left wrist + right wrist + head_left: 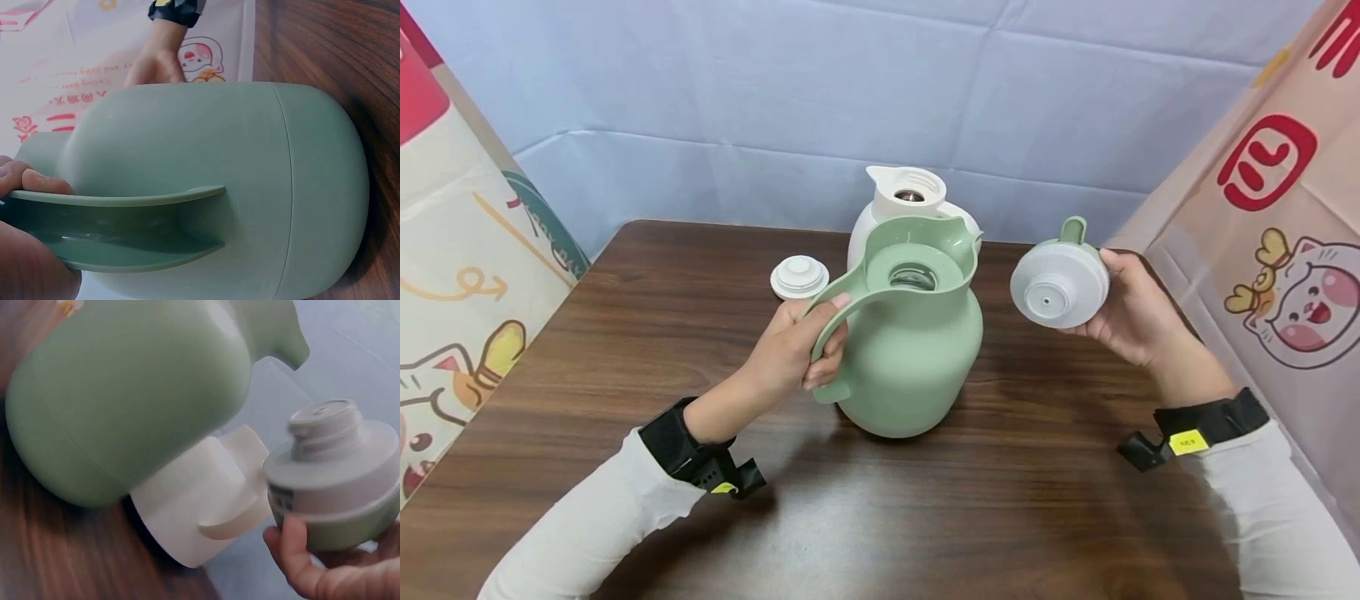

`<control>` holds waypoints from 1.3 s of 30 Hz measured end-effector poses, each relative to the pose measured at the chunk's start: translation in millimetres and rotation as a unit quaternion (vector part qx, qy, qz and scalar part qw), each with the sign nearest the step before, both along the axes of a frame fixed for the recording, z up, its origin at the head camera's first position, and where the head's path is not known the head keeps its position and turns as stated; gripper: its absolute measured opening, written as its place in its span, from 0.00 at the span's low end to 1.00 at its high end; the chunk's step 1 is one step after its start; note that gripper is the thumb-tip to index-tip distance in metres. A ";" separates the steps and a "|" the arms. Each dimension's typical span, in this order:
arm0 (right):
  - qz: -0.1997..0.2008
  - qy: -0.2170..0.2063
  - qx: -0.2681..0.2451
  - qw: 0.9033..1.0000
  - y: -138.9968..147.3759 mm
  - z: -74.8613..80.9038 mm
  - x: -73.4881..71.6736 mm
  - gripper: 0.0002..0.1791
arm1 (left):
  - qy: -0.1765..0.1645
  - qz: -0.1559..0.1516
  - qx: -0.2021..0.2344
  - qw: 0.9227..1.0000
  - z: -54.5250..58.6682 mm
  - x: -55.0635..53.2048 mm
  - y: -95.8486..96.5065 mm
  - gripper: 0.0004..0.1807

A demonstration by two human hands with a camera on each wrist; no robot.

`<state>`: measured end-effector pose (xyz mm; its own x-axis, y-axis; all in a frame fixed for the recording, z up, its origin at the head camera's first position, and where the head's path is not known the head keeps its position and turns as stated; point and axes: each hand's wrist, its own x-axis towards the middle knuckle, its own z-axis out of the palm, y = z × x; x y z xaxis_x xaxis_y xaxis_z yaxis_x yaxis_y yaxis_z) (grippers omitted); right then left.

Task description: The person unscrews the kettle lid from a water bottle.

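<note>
A green thermos jug (pixel 910 358) stands on the table with its mouth uncovered. My left hand (pixel 797 342) grips its handle, fingers wrapped round the loop; the left wrist view shows the handle (pixel 125 231) and thumb up close. Off to the right, my right hand (pixel 1138 312) holds the jug lid (pixel 1060 283), green on top with a pale grey threaded underside. That underside faces the head camera, and the lid is in the air, apart from the jug. In the right wrist view the fingers curl round the green part of the lid (pixel 337 475).
Behind the green jug stands a white thermos jug (pixel 910 187), its mouth uncovered and partly hidden. A white lid (pixel 800 277) lies on the wooden table (pixel 880 525) to the left. Pale blue cloth (pixel 760 92) hangs behind, and printed sheets (pixel 1300 250) flank both sides.
</note>
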<state>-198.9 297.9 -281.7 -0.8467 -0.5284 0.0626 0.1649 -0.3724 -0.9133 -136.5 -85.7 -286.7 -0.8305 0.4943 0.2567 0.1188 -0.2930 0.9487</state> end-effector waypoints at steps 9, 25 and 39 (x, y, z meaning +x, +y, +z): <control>0.103 -0.125 -0.167 0.973 2.6 -31.0 0.3 0.30 | 0.005 0.000 0.000 1.000 0.1 0.6 0.5 0.25; 0.037 -0.094 -0.138 0.985 -3.7 -35.6 0.7 0.21 | 0.002 0.003 0.000 1.000 0.5 1.4 0.1 0.25; -0.274 -0.006 0.200 0.941 -13.8 -6.4 12.8 0.12 | 0.003 0.003 0.001 1.000 0.2 0.5 -0.2 0.25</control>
<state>-186.1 284.1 -288.1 -0.9982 0.0090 -0.0590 0.0587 -0.0311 -0.9978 -135.9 -85.9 -286.5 -0.8316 0.4891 0.2632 0.1263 -0.2949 0.9471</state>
